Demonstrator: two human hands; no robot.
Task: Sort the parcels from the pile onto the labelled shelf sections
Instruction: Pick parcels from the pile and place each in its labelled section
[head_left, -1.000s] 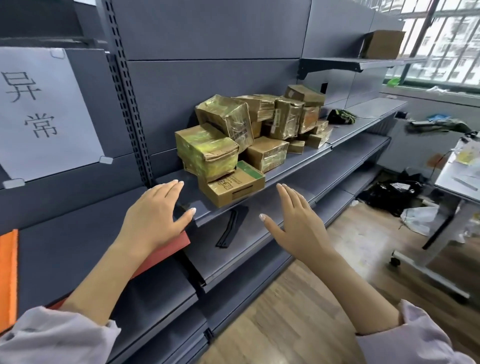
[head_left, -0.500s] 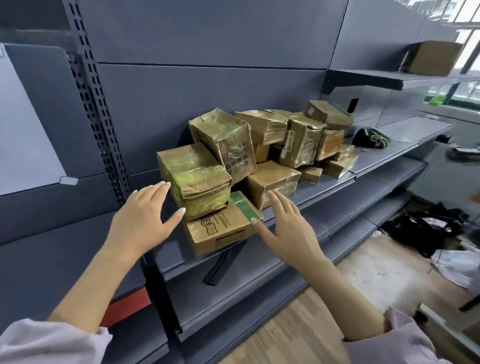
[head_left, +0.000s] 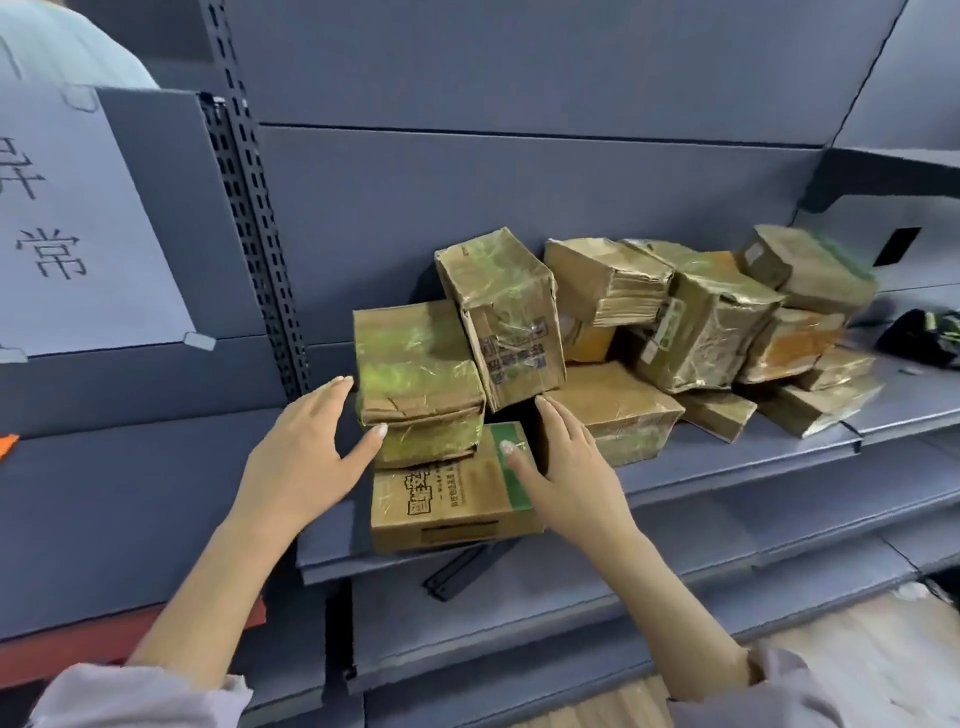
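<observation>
Sorting looks barely begun: the pile of parcels (head_left: 711, 322) sits whole on the shelf (head_left: 727, 462), centre-right of frame. The left hand (head_left: 306, 447) and right hand (head_left: 566, 467) flank the front taped parcel (head_left: 415, 374), each grip spread, holding nothing.

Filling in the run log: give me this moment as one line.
stage: hands at pile | left hand: open, beside taped parcel | right hand: open, over green-edged box | held: nothing
</observation>
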